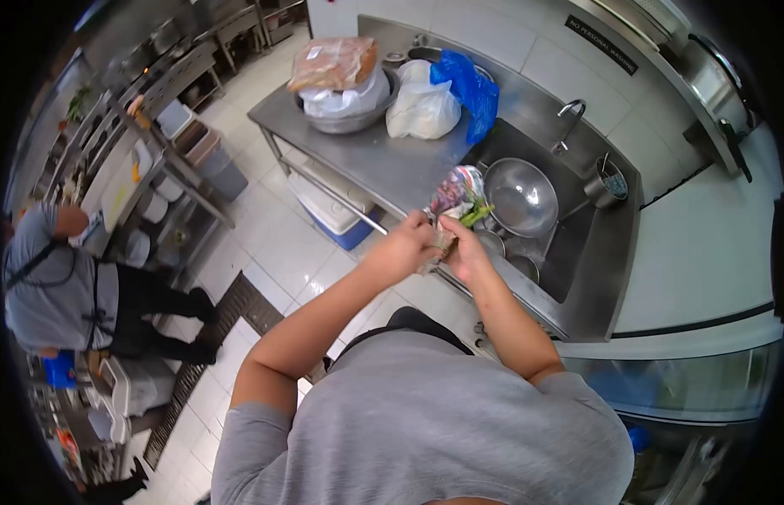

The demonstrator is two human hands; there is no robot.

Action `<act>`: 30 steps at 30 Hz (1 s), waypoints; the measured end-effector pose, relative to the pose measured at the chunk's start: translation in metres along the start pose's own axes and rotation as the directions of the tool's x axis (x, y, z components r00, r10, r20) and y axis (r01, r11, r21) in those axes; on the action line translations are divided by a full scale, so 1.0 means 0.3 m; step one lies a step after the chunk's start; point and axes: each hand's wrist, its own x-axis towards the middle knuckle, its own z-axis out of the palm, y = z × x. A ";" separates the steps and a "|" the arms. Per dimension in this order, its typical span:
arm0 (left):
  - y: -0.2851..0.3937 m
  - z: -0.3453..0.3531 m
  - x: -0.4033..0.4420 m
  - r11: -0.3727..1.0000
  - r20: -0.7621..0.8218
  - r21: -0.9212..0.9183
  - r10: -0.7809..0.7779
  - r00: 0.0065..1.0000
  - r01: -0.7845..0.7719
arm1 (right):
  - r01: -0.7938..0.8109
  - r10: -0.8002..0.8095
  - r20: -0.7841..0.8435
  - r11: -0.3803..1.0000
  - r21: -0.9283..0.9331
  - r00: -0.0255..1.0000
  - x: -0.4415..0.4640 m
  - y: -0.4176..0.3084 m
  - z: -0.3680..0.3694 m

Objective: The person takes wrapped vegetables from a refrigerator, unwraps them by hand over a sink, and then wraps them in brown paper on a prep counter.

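Note:
In front of my body, at the sink's front edge, both hands are together on a clear plastic bag of vegetables (458,190). Purple and green pieces show through it, with green stalks poking out on the right. My left hand (400,250) pinches the near end of the bag, its fingers curled. Closed around the same end from the right is my right hand (465,251), thumb on top. The bunched part between the hands is partly hidden by the fingers. Just beyond, a large metal bowl (521,198) rests in the sink (581,252).
On the steel counter (341,151) stand a metal basin (346,122) piled with bags, a white bag (423,109) and a blue bag (469,93). A faucet (569,118) rises behind the sink. A cooler (333,206) sits below. Another person (64,286) stands at left.

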 end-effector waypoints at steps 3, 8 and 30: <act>-0.078 -0.003 0.137 0.960 -0.013 0.138 0.249 0.969 -0.244 | 0.097 -0.084 -0.108 0.988 0.118 0.991 0.158 -0.039 -0.028; -0.230 -0.074 0.278 0.908 0.082 0.154 0.382 0.921 -0.390 | 0.126 -0.115 -0.057 0.951 0.282 0.992 0.485 -0.194 -0.150; -0.706 -0.092 0.729 0.078 0.561 -0.788 -0.318 0.764 0.611 | 0.136 -0.134 0.040 0.852 -0.506 0.990 0.764 -0.329 0.024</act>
